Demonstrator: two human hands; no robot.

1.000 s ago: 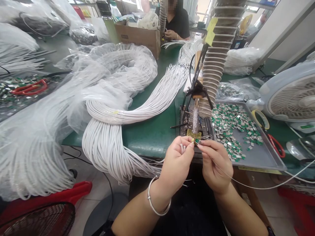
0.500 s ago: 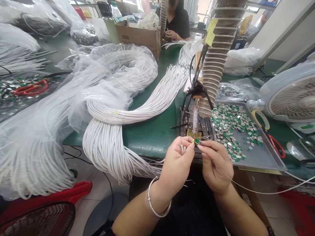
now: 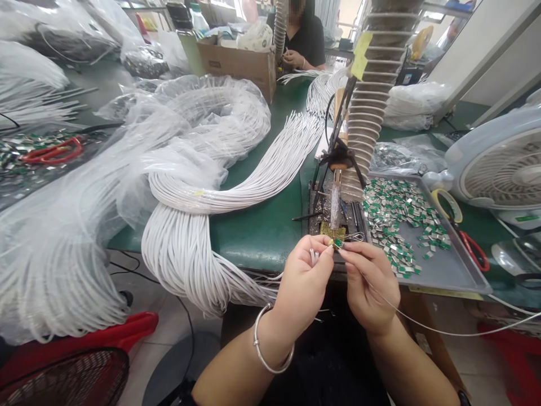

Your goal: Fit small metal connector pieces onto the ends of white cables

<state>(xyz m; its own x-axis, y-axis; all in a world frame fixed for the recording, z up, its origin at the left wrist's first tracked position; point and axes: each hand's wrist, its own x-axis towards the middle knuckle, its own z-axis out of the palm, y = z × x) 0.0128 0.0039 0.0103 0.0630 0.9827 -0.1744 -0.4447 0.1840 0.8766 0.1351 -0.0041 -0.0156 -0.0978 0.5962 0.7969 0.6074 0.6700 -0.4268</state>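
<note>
- left hand point(image 3: 302, 285): curled and gripping, thumb and forefinger pinched on a small green-and-silver piece point(image 3: 338, 243), which sits at the fingertips just over the front edge of the green workbench point(image 3: 257, 239); short silver strips point(image 3: 313, 257) stand up beside the fingers, though i cannot tell if they are held
- right hand point(image 3: 371, 287): closed in a fine pinch on a thin white cable point(image 3: 439, 330), which trails off to the right; its end seems to meet the piece between both sets of fingertips, but the exact contact is too small to make out
- handling: with parts this small, keeping both hands close together, as they are now, looks like the steadiest way; a light, even pinch should stop the piece from slipping and the fine cable end from bending
- within reach: a metal tray point(image 3: 454, 270) holds a loose spread of similar pieces point(image 3: 395, 211), and a pen-shaped tool point(image 3: 336, 206) stands upright in a black wire stand point(image 3: 340, 160)
- farther off: bundles of white cables point(image 3: 190, 248) lie in clear plastic, and a co-worker's hands point(image 3: 293, 59) work across the bench
</note>
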